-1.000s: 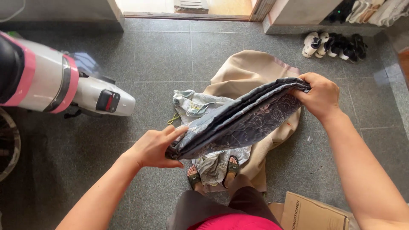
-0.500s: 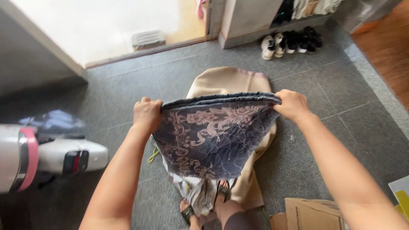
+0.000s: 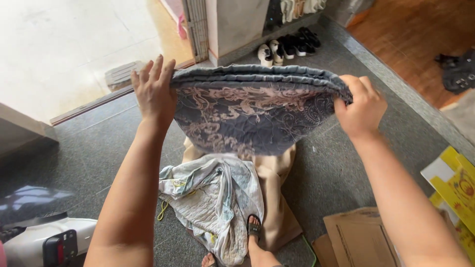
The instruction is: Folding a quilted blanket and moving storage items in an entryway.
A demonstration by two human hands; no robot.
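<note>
I hold up a folded dark blue-grey quilted cloth (image 3: 252, 111) with a pale pink swirl pattern, raised at chest height over the floor. My left hand (image 3: 153, 91) grips its left top corner, fingers spread upward. At the right top corner my right hand (image 3: 361, 109) pinches the folded edge. The cloth hangs in a curve between both hands. Below it on the grey tiled floor lie a beige cloth (image 3: 274, 183) and a crumpled pale patterned cloth (image 3: 213, 198), beside my sandalled foot (image 3: 254, 228).
A white scooter rear (image 3: 44, 242) sits at the bottom left. Cardboard pieces (image 3: 356, 237) and yellow boxes (image 3: 457, 183) lie at the lower right. Several shoes (image 3: 287, 47) line a shelf base at the back. A dark bag (image 3: 457, 71) rests on the wooden floor.
Both hands have lifted the quilted cloth higher and spread it wider. My view has swung right, so the scooter slid to the bottom left corner.
</note>
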